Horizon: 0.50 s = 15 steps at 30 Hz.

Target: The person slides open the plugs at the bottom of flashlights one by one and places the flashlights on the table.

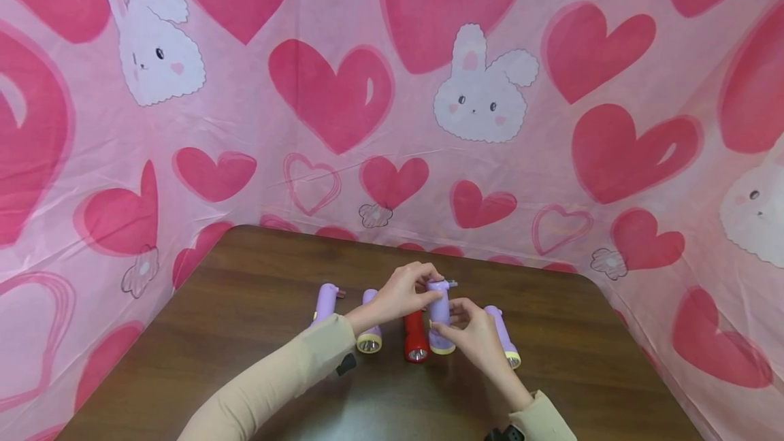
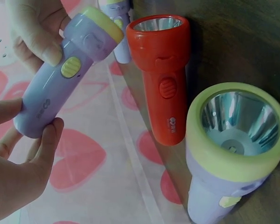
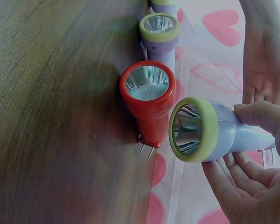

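Observation:
A purple flashlight point(image 1: 438, 312) with a pale yellow rim is held up between both hands, its lens end lower. My left hand point(image 1: 401, 291) pinches its tail end, where metal plug prongs point(image 1: 453, 284) stick out. Near the head, my right hand point(image 1: 474, 332) holds the same flashlight between thumb and fingers. Its yellow-green switch point(image 2: 71, 67) shows in the left wrist view, and its lens point(image 3: 187, 129) in the right wrist view. Just left of it lies a red flashlight point(image 1: 416, 342), which has prongs point(image 3: 145, 150) extended at its tail.
Two purple flashlights point(image 1: 369, 340) point(image 1: 326, 299) lie left of the red one, the farther with prongs out. Another purple flashlight point(image 1: 502, 335) lies right, partly behind my right hand. The brown wooden table point(image 1: 275, 264) is backed by a pink heart-patterned cloth point(image 1: 343, 189).

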Tool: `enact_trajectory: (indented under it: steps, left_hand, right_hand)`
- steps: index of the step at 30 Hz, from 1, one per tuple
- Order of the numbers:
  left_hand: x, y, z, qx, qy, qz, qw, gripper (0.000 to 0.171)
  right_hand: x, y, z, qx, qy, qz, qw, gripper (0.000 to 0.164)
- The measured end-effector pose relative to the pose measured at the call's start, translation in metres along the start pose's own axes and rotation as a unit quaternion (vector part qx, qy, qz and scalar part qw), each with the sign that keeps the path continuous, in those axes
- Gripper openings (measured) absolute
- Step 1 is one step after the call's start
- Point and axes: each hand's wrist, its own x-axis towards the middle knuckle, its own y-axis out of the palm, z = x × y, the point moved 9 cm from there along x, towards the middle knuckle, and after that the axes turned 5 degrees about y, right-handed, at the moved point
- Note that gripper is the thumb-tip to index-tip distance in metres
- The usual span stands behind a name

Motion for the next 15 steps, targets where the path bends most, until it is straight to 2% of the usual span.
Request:
enact_trajectory:
  steps: [7, 15]
  left_hand:
    - [-0.0013, -0.0011, 0.0022, -0.016, -0.009, -0.016, 0.9997, 0.023]
    - [-0.0004, 0.0005, 0.0028, -0.007, -0.011, -0.015, 0.9998, 0.024]
  right_hand:
    - [0.0018, 0.0000, 0.0006, 0.003, -0.001, -0.002, 1.000, 0.035]
    - [0.0029, -0.0004, -0.0009, -0.008, 0.014, 0.001, 1.000, 0.034]
